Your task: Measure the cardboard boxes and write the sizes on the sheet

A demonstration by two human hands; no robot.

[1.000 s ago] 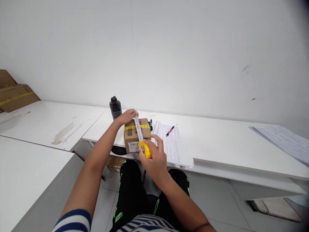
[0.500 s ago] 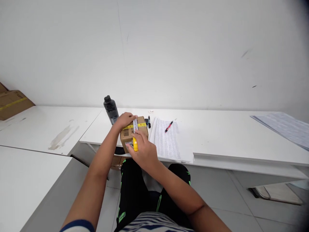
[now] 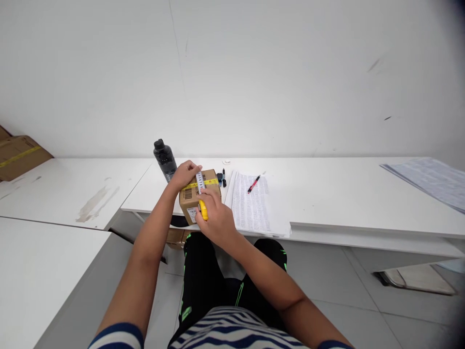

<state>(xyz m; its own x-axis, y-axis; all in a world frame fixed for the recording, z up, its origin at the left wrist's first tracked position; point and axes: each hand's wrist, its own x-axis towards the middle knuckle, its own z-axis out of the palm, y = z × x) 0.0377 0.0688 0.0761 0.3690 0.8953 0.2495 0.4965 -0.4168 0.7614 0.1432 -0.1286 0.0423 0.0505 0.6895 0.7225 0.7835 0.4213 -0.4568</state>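
Observation:
A small cardboard box [image 3: 188, 203] with yellow tape and a barcode sits at the table's front edge. Across its top runs the white numbered blade of a tape measure [image 3: 204, 210] with a yellow case. My right hand [image 3: 219, 218] is closed around that case at the box's near side, fingers over the blade. My left hand [image 3: 184, 175] rests at the far left of the box top, its thumb and fingers pinching the blade's far end. Part of the case is hidden by my right fingers.
A dark bottle [image 3: 165, 160] stands behind my left hand. Right of the box, small dark items [image 3: 222, 178] lie near a stack of written sheets [image 3: 250, 213] with a red-black pen [image 3: 253, 184] on it. More papers [image 3: 428, 182] lie far right; boxes [image 3: 23, 157] stand far left.
The view has shifted slightly. My left thumb and fingers have drawn together at the blade's far end, and my right hand has adjusted a little around the tape measure's case.

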